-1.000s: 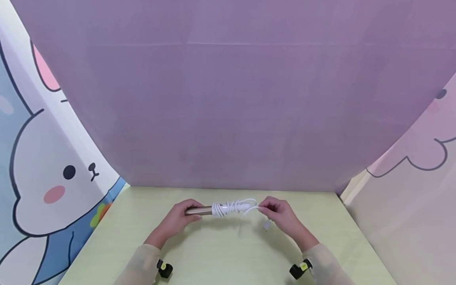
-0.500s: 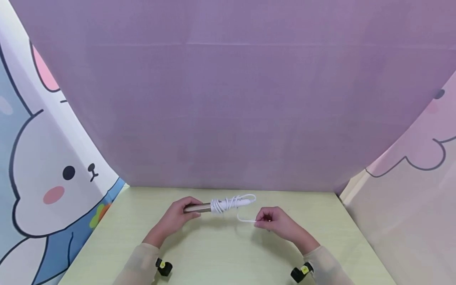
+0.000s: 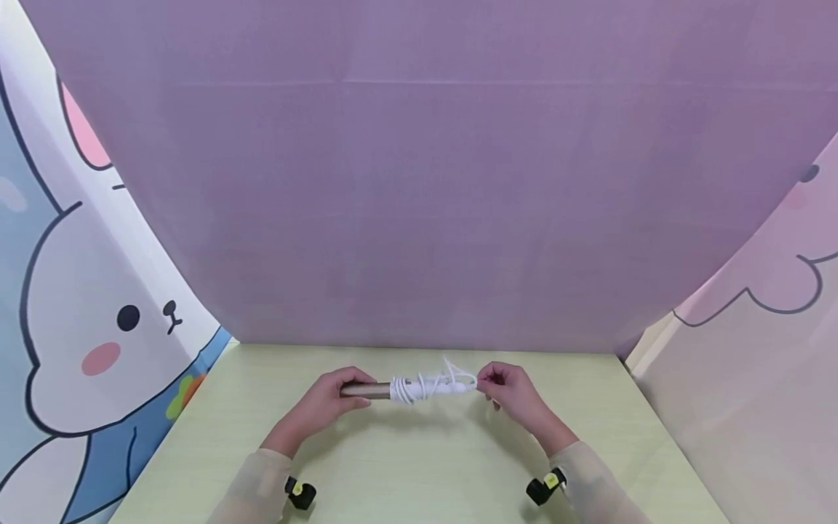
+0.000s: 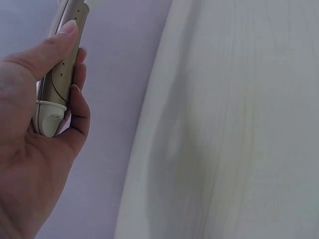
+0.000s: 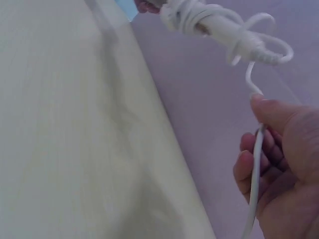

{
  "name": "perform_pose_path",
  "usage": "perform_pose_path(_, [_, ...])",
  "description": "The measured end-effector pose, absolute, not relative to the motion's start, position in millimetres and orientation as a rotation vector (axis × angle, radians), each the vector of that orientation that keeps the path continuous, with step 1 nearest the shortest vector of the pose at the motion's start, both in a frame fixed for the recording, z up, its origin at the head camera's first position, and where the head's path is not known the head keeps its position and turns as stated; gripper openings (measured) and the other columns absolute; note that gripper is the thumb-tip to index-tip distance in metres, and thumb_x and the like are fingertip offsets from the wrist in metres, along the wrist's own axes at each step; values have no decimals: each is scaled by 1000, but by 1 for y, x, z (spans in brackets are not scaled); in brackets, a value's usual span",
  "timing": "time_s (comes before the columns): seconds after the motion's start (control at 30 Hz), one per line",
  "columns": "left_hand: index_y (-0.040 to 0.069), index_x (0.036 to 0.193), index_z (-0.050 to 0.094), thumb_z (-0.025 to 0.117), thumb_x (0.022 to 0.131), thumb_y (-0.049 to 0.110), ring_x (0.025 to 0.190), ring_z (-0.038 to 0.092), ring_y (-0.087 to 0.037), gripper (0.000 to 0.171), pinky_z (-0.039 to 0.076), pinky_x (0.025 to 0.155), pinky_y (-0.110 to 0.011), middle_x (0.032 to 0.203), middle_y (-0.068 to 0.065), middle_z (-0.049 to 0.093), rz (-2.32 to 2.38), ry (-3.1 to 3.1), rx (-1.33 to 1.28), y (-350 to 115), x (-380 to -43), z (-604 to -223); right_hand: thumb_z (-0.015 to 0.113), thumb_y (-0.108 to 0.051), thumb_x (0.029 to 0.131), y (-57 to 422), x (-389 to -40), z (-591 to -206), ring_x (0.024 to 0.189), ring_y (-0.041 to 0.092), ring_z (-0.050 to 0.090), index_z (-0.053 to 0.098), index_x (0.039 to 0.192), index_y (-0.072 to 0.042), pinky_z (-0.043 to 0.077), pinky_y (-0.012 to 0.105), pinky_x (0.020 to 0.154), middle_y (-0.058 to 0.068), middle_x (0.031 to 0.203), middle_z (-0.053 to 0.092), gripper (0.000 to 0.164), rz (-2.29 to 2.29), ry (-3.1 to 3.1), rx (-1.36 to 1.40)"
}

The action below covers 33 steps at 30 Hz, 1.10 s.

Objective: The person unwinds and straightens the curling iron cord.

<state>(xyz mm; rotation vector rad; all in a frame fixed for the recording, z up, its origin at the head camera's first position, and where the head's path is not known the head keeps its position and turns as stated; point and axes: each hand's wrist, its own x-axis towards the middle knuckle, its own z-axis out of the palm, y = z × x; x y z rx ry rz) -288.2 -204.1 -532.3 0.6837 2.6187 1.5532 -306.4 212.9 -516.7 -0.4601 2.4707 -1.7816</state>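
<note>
A hair styling iron, apparently a curling iron, has a gold-brown barrel [image 3: 366,391] and a white handle [image 5: 224,34]. It lies level above the table. My left hand [image 3: 319,405] grips the barrel, thumb along it; in the left wrist view its white end cap [image 4: 50,119] sits by the palm. White cord [image 3: 404,391] winds several times around the handle, with loose loops near its tail end. My right hand [image 3: 515,397] pinches the cord's free length [image 5: 255,174] between thumb and fingers, just beyond the handle's end. The cord's plug is not visible.
Under both hands is a pale wood-grain table [image 3: 419,466]. A purple panel [image 3: 419,218] rises behind its far edge. Cartoon-printed panels stand at the left [image 3: 78,306] and right [image 3: 753,378]. Black wrist cameras [image 3: 301,495] sit at both cuffs.
My right hand dipped toward me with the cord half a second ago, then rose again beside the handle's end. The cord loops there have shifted. My left hand barely moved.
</note>
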Motion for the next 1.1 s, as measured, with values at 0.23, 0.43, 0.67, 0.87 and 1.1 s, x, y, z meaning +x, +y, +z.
perform_pose_path(0.23, [28, 122, 78, 86, 98, 9, 101, 73, -18, 32, 58, 89, -34, 112, 7, 76, 1541, 2605, 693, -205, -289, -538, 82, -9, 101, 214, -307, -511, 63, 14, 55, 74, 99, -4, 52, 30, 57, 3, 78, 62, 10, -1888, 2501, -497])
perform_pose_path(0.43, [21, 124, 78, 85, 98, 8, 101, 72, -23, 30, 57, 89, -34, 114, 2, 77, 1534, 2664, 682, -206, -290, -539, 84, -9, 99, 219, -301, -501, 62, 11, 53, 73, 96, -5, 49, 27, 56, 1, 79, 64, 12, -1878, 2483, -594])
perform_pose_path(0.67, [19, 126, 78, 86, 98, 8, 103, 71, -17, 32, 57, 91, -35, 118, 3, 76, 1528, 2725, 647, -206, -291, -541, 85, -10, 99, 229, -294, -498, 68, 7, 52, 74, 95, -10, 44, 22, 57, 2, 85, 63, 12, -1633, 2403, -794])
perform_pose_path(0.87, [15, 128, 77, 87, 98, 12, 105, 72, -22, 32, 57, 90, -33, 122, -9, 77, 1536, 2730, 642, -206, -290, -538, 85, -9, 98, 233, -293, -504, 77, 8, 54, 73, 95, -11, 46, 22, 67, -3, 83, 59, 12, -1449, 2344, -900])
perform_pose_path(1.1, [13, 129, 77, 86, 98, 12, 105, 72, -29, 32, 58, 89, -33, 123, -15, 76, 1572, 2699, 651, -206, -288, -534, 85, -9, 97, 239, -297, -513, 76, 7, 52, 73, 95, -8, 45, 21, 67, -3, 83, 59, 12, -1443, 2384, -838])
